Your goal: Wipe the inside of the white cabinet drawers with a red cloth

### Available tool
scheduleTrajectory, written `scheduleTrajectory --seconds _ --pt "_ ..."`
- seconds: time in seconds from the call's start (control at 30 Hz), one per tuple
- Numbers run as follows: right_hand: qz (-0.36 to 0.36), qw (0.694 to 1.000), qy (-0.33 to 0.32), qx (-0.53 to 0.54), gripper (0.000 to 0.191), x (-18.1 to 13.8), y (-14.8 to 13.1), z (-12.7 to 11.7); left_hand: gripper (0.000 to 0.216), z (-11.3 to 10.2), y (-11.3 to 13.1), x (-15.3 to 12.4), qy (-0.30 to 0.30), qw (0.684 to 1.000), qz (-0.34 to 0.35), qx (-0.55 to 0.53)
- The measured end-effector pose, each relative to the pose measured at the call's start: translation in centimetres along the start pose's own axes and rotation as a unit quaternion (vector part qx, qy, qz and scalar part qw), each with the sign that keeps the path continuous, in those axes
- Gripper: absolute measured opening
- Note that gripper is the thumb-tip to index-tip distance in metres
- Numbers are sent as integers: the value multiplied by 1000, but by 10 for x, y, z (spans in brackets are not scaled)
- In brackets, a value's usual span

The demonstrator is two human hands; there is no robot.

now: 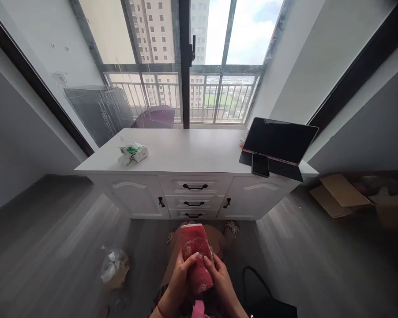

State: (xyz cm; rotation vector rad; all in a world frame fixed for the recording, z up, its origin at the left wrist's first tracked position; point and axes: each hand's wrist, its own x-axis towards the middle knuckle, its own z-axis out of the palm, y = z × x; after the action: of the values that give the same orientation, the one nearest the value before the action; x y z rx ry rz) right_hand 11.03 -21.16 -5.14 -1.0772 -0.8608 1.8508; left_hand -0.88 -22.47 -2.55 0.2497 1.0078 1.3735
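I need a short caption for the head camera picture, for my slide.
Both hands, left hand and right hand, hold a red cloth before a white cabinet bearing a tablet, phone and tissue pack.

No text readable — tissue pack point(133, 153) print blurred.

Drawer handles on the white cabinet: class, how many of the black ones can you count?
5. Three horizontal black handles run down the middle drawers: top, middle, bottom. One small handle sits on the left door, one on the right door. None seems hidden.
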Motion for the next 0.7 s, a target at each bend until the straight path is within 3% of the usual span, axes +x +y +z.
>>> scheduleTrajectory --seconds 0.17,0.33,0.47,0.57,0.7 --pt "-64 995 -15 -75 46 13 8 17 50 -18 2 -8 4 999 -38 -22" --pt "-117 965 -73 -223 38 46 1 24 61 -40 16 -5 105 994 22 -37" --pt "-233 914 11 -332 38 117 -50 23 64 -68 35 -4 147 988 45 -32" --pt "-307 838 101 -441 36 184 -88 22 62 -83 42 -10 168 984 55 -28" --pt "-304 816 121 -477 33 235 -90 24 71 -91 40 -24 188 980 55 -37"
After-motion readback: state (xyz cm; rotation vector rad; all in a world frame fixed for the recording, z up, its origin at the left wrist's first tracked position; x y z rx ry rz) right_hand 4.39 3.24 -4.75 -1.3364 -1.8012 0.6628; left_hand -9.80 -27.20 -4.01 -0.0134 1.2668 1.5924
